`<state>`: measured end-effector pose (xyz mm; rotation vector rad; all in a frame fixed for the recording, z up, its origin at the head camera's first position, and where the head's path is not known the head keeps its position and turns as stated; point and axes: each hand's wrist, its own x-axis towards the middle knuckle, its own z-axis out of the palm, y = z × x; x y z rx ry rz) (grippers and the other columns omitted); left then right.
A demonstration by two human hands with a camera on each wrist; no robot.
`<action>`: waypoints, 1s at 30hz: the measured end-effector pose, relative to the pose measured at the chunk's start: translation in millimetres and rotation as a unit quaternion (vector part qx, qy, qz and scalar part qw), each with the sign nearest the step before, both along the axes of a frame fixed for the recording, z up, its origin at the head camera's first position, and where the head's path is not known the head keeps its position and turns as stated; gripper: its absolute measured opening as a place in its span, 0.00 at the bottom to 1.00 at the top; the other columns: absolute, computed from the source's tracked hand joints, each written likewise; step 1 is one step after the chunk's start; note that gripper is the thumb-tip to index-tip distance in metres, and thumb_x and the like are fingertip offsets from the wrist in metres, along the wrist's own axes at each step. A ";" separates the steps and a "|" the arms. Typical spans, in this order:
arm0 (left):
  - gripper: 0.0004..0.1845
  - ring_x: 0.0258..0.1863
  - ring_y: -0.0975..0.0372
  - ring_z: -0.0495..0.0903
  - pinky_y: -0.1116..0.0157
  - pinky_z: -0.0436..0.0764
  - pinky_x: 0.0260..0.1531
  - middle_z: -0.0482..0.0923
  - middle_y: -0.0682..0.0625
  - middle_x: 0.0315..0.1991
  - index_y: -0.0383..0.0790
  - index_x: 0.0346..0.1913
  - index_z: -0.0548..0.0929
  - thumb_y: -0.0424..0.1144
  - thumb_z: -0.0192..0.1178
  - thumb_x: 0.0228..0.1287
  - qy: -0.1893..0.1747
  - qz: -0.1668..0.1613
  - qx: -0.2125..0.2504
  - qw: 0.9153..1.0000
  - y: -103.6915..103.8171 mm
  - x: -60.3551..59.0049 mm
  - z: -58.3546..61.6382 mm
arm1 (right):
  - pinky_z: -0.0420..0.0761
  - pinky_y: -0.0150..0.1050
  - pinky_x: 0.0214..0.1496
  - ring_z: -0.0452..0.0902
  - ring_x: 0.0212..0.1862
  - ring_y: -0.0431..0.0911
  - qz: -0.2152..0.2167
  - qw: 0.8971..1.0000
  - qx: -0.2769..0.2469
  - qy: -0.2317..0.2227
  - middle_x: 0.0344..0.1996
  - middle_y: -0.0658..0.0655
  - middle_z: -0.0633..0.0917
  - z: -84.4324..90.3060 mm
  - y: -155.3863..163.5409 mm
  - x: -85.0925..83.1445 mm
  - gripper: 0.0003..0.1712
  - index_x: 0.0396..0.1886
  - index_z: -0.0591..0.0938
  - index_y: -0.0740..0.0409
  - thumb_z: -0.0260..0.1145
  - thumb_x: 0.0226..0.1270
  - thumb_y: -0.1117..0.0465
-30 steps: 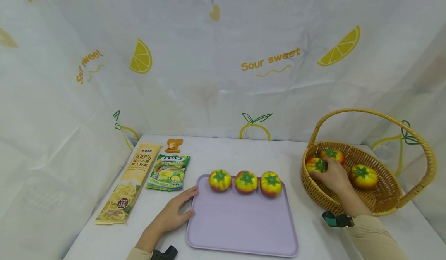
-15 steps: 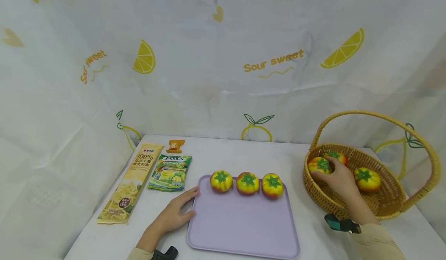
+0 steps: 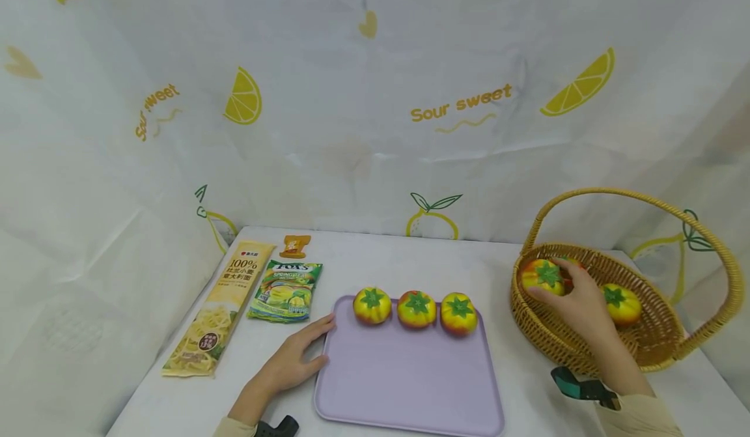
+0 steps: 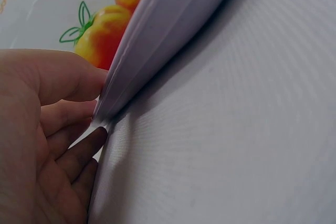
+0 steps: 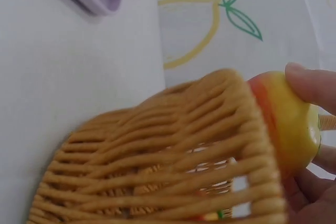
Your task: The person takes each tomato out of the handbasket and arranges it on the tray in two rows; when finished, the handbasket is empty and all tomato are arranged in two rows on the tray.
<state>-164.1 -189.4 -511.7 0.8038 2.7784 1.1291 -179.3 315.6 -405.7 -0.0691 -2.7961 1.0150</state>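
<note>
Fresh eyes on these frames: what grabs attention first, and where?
Probably the tan wicker basket with a tall arched handle at the table's right, where the right hand grips a round yellow-and-red fruit with a green star-shaped top. Next, the flat lilac rectangular tray at front centre: three similar fruits line its far edge, and the left hand touches its left edge.

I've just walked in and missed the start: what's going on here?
A person's right hand holds a fruit at the basket, where two more lie. The left hand touches the tray from the left; three fruits sit in a row along its far side. Noodles, a green bag and an orange packet lie farther left.
</note>
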 end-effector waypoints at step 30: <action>0.30 0.69 0.53 0.64 0.51 0.65 0.67 0.64 0.51 0.70 0.43 0.65 0.71 0.41 0.61 0.58 0.026 -0.004 0.002 1.000 -1.0 -0.3 -3.8 | 0.80 0.33 0.48 0.69 0.51 0.39 0.140 0.986 -0.059 0.068 0.54 0.53 0.75 -18.2 -115.0 43.2 0.41 0.62 0.72 0.53 0.77 0.46 0.50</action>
